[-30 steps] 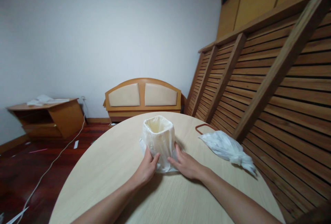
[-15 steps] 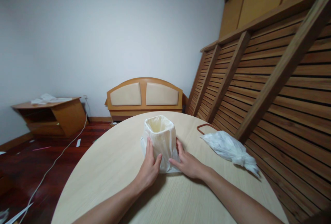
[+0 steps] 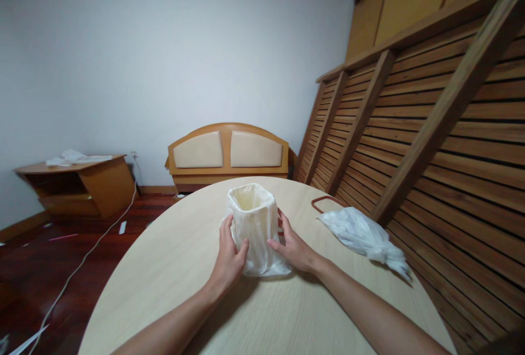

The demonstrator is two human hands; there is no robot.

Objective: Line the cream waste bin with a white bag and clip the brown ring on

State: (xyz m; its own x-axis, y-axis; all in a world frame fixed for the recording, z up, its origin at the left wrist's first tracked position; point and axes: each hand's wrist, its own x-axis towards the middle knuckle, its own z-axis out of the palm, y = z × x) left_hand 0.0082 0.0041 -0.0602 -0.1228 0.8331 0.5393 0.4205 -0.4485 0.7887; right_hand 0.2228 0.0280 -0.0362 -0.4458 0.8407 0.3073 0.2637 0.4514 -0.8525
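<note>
A small bin (image 3: 246,201) with a rounded square mouth stands upright on the round pale wooden table (image 3: 172,267). A thin white plastic bag (image 3: 260,243) lines it, folded over the rim and hanging loosely down the outside. My left hand (image 3: 229,251) is at the bin's left side, fingers apart, thumb towards the front of the bag. On the opposite side my right hand (image 3: 296,248) has its fingers spread by the bag, its thumb against the front. How firmly either hand touches the plastic is hard to see.
On the table's right lie a knotted white plastic bag (image 3: 361,234) and a brown rounded frame (image 3: 326,200). A slatted wooden panel (image 3: 414,141) leans close at the right. Behind stand a headboard (image 3: 227,150) and a low cabinet (image 3: 102,185); a cable (image 3: 88,254) crosses the floor.
My left hand has moved slightly left, away from the bin's front. My right hand has shifted a little up along the side. The outer bag hangs a bit wider at its lower right.
</note>
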